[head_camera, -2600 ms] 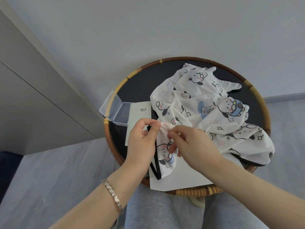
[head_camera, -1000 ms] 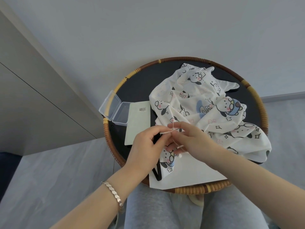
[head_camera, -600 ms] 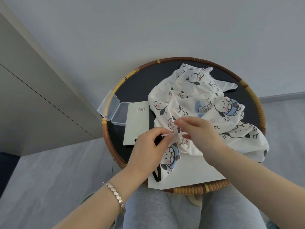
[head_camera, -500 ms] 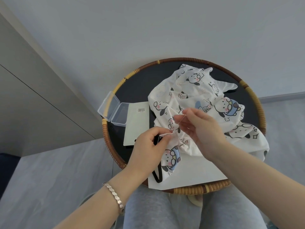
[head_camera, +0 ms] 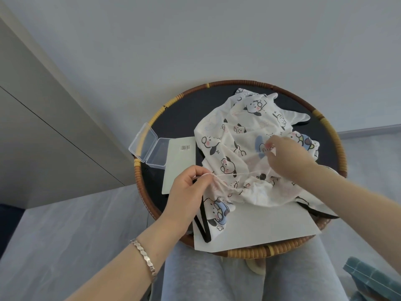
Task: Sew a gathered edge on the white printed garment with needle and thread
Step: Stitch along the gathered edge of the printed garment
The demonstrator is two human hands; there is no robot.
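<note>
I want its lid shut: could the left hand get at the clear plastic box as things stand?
Probably yes, once freed: the clear plastic box lies open at the edge of the tray, beyond the left hand, only the white card between. But that hand pinches the garment at its gathered edge.

White puppy-print garment (head_camera: 245, 135), one edge gathered
It lies crumpled on the dark round worktop (head_camera: 180, 118); its near-left edge is bunched into tight gathers, and a pale thread (head_camera: 230, 175) runs taut from them rightward across the cloth.
</note>
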